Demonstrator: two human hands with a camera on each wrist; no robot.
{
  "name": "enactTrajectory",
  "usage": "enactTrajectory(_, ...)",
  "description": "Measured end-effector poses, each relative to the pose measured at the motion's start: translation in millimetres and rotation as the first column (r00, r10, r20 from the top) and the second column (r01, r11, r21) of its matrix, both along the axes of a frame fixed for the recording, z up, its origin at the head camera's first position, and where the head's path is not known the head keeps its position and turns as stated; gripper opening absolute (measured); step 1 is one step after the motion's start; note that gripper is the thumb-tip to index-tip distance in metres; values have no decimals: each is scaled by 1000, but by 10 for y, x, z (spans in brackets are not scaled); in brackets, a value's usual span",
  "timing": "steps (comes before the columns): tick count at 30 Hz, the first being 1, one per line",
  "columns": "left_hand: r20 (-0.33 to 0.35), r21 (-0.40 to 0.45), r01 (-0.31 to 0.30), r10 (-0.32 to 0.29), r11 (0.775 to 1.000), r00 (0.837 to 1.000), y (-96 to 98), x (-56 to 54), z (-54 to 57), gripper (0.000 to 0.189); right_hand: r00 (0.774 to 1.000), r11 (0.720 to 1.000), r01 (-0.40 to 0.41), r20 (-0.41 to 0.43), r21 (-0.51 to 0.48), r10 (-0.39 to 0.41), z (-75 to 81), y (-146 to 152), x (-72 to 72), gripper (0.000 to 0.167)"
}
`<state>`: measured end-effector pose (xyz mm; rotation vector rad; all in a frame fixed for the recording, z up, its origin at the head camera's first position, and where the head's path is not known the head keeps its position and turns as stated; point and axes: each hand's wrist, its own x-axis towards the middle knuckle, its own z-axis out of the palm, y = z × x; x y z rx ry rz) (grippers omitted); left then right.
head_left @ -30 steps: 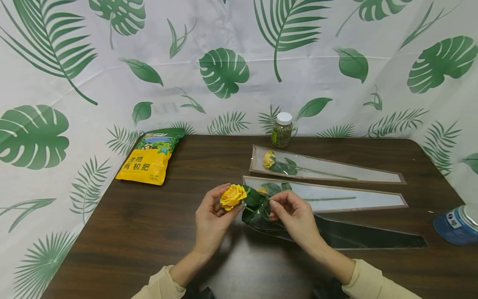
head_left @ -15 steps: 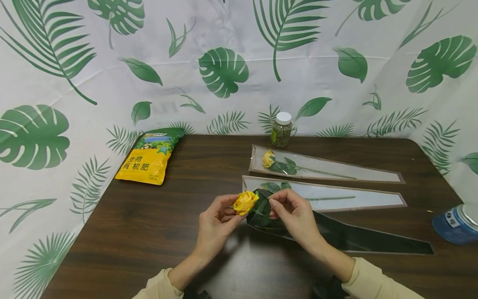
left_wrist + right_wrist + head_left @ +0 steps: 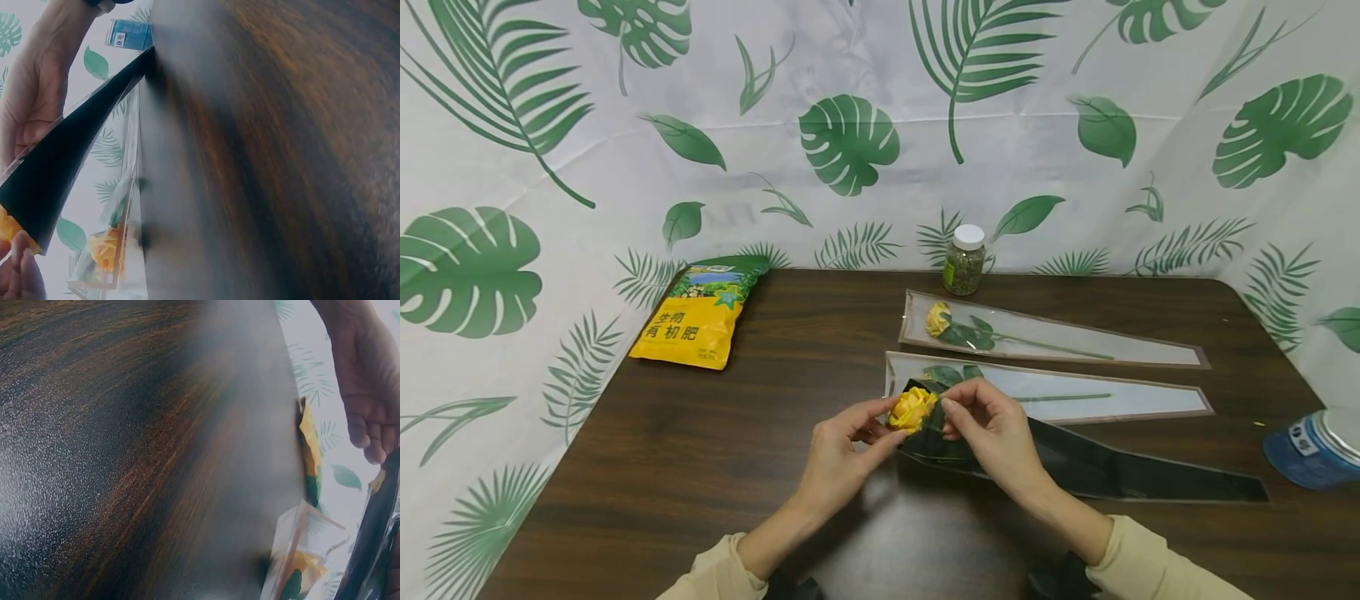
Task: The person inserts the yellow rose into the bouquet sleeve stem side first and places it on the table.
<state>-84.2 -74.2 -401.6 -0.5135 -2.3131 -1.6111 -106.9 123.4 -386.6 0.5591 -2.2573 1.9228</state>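
Observation:
A yellow rose (image 3: 913, 408) sits at the wide mouth of a clear sleeve with a black back (image 3: 1120, 468), its stem and leaves inside. My left hand (image 3: 842, 450) holds the bloom from the left between thumb and fingers. On the sleeve's upper edge, my right hand (image 3: 1000, 429) pinches the film with thumb and forefinger. The left wrist view shows the black sleeve (image 3: 69, 144) slanting down to the bloom (image 3: 9, 228) at my left fingertips (image 3: 28, 265). In the right wrist view, my left hand (image 3: 369, 381) reaches to the sleeve's mouth; my right hand is mostly cut off.
Behind the hands lie two pale sleeves, a nearer one (image 3: 1157, 404) and a farther one (image 3: 1165, 354), each with a yellow rose. A jar (image 3: 964, 265) stands at the back, a yellow bag (image 3: 692, 321) at left, a blue can (image 3: 1303, 454) at right.
My left hand has moved right with the rose, bringing the bloom into the sleeve's mouth; the leaves have slid inside. The right hand has stayed nearly in place. The sleeve's narrow end shifted slightly right.

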Motion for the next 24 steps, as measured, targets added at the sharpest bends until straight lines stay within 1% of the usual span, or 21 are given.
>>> enactTrajectory(2,4,-39,2,-2,999,1000,0,8,6,37,1000,1000,-5,4,-5,5,-5,2,-3,4)
enactTrajectory(5,42,-106,13,-8,994,999,8,33,13,42,1000,1000,-16,9,-6,16,-15,1,-8,4)
enactTrajectory(8,61,-194,5,7,981,998,24,57,5,47,999,999,-31,14,10,31,-34,-8,-4,4)
enactTrajectory(10,62,-246,-5,21,969,998,35,70,-5,46,999,999,-40,23,34,39,-52,-19,6,3)
enactTrajectory(12,70,-277,-3,23,961,997,45,77,-21,42,998,997,-48,30,61,46,-72,-33,21,2)
enactTrajectory(15,104,-286,38,-9,958,995,60,77,-50,35,998,993,-59,34,100,55,-91,-55,43,6)
enactTrajectory(19,171,-271,103,-58,957,984,75,74,-97,27,996,986,-89,39,143,84,-96,-56,59,8)
enactTrajectory(21,204,-264,118,-64,957,977,75,80,-128,25,995,981,-94,34,169,90,-94,-14,56,6)
enactTrajectory(24,233,-252,123,-63,960,970,74,82,-169,25,998,971,-60,-8,233,63,-92,143,34,4)
